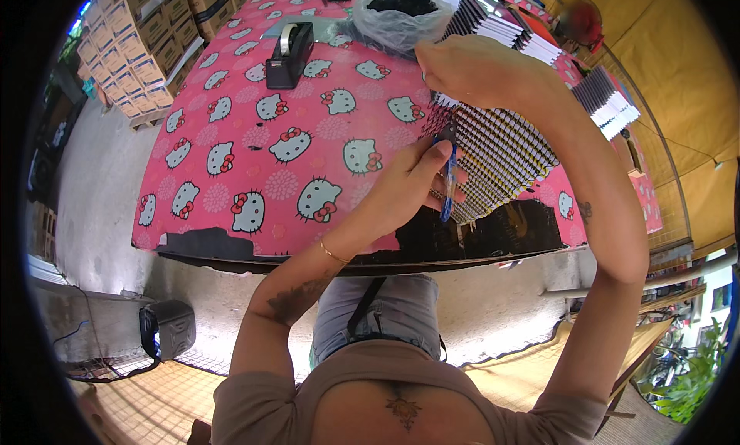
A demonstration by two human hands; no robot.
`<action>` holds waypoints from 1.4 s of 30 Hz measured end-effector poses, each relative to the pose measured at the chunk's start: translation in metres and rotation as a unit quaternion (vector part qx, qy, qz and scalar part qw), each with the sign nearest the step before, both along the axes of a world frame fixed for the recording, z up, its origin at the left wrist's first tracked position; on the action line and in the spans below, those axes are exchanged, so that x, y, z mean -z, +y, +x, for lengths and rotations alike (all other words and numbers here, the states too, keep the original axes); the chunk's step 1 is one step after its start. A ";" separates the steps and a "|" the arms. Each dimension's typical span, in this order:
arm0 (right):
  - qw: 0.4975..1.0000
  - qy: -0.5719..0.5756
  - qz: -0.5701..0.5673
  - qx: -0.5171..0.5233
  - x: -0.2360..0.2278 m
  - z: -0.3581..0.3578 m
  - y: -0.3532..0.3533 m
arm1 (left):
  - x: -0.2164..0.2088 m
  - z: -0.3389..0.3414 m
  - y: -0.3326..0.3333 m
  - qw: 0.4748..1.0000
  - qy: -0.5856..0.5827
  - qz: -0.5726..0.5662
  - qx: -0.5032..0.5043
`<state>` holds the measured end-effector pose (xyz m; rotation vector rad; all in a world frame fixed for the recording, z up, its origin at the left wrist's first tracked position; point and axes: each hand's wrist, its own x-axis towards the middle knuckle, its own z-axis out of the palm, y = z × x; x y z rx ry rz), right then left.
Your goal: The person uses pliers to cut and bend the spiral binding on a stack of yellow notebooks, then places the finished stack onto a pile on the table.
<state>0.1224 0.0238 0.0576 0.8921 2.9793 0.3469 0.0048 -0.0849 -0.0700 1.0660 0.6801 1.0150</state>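
Observation:
Blue-handled pliers (449, 184) with a dark head are gripped in my left hand (416, 171). Their head points away from me, against the left edge of a stack of coil-bound notebooks (505, 156), whose black spiral bindings face up in close rows. My right hand (482, 71) reaches across the far end of that stack with its fingers curled in. Whatever those fingers hold, if anything, is hidden. Just beyond my right hand sits a clear plastic bag (385, 36) with a mass of black material inside.
A black tape dispenser (290, 60) stands on the pink patterned table cover (254, 167), which is torn at the near edge. More notebook stacks (609, 102) lie at the far right. Cartons (131, 60) are piled at the far left, and a fan (580, 25) stands at the back right.

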 end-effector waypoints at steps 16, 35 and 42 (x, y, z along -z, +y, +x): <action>0.994 -0.079 -0.051 0.058 -0.007 -0.008 -0.011 | 0.001 0.009 0.005 1.000 -0.014 -0.009 -0.025; 1.000 0.006 0.017 0.019 0.009 -0.011 -0.003 | 0.015 0.003 0.004 1.000 -0.007 -0.019 -0.022; 0.985 -0.154 -0.030 0.067 0.000 -0.019 -0.014 | 0.007 0.002 0.006 1.000 0.001 -0.016 -0.024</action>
